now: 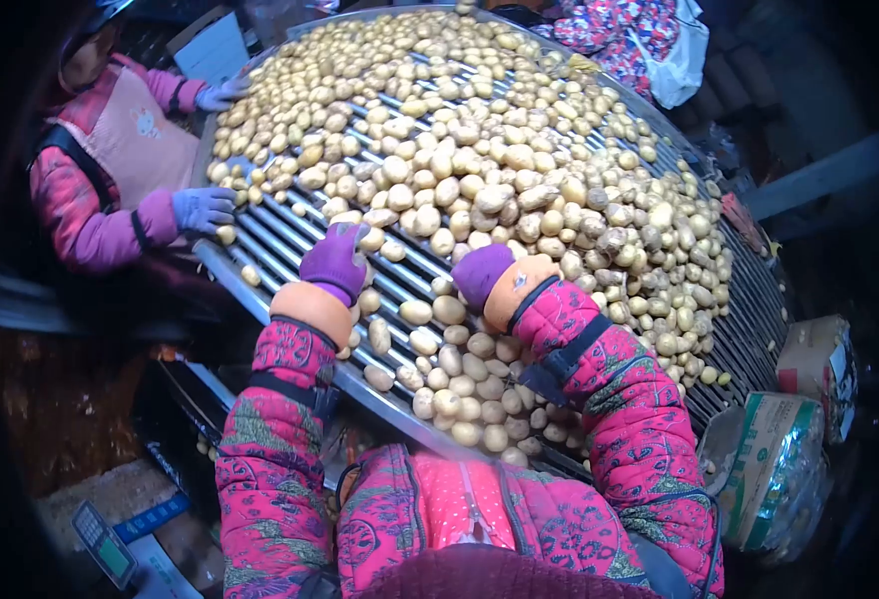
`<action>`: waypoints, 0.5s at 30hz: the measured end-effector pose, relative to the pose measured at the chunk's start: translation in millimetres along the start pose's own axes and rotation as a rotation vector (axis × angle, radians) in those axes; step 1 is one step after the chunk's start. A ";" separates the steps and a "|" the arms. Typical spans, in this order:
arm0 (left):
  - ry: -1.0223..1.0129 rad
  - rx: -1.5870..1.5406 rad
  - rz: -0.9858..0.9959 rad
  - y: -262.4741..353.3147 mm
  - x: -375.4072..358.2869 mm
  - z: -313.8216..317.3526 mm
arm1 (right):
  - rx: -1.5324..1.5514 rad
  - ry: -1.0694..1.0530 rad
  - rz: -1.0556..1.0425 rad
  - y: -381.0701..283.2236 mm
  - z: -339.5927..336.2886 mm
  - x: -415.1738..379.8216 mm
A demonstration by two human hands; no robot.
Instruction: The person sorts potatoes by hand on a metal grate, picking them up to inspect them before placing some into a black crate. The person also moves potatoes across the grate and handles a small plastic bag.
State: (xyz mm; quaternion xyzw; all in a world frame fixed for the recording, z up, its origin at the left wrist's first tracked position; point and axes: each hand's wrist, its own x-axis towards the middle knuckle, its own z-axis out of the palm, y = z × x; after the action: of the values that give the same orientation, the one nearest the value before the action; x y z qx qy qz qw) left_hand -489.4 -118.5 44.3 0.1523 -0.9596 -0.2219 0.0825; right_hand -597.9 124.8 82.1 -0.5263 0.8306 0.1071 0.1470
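Observation:
Many potatoes (444, 192) lie heaped over a slatted metal table (290, 232). My left hand (335, 262), in a purple glove with an orange cuff, is at the near left part of the slats, its fingers curled beside a few potatoes; what they hold, if anything, is hidden. To the right, my right hand (481, 274), gloved the same way, rests against the near side of the heap. Its back faces me and its fingers are hidden. Loose potatoes lie on the slats between my hands and nearer to me.
Across the left edge stands a co-worker (130, 150) in a pink apron, with blue-gloved hands at the potatoes. Cardboard boxes (774, 454) stand at the lower right. A device with a screen (106, 544) is at the lower left. A white bag (674, 60) hangs at the top right.

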 end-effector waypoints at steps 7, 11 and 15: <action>-0.281 0.404 0.117 0.6 49.0 24.6 | 0.091 -0.098 -0.004 16.4 16.6 -31.6; -0.279 0.394 0.185 6.8 42.9 19.1 | 0.129 -0.076 0.043 24.6 40.1 -36.6; -0.272 0.266 0.191 18.5 34.9 7.3 | 0.329 -0.091 0.111 32.5 9.7 -57.1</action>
State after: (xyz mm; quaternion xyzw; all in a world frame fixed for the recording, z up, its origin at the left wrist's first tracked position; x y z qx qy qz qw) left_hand -528.6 -111.3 49.3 0.0388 -0.9928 -0.1032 -0.0477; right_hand -603.1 189.9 94.2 -0.4430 0.8573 0.0013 0.2623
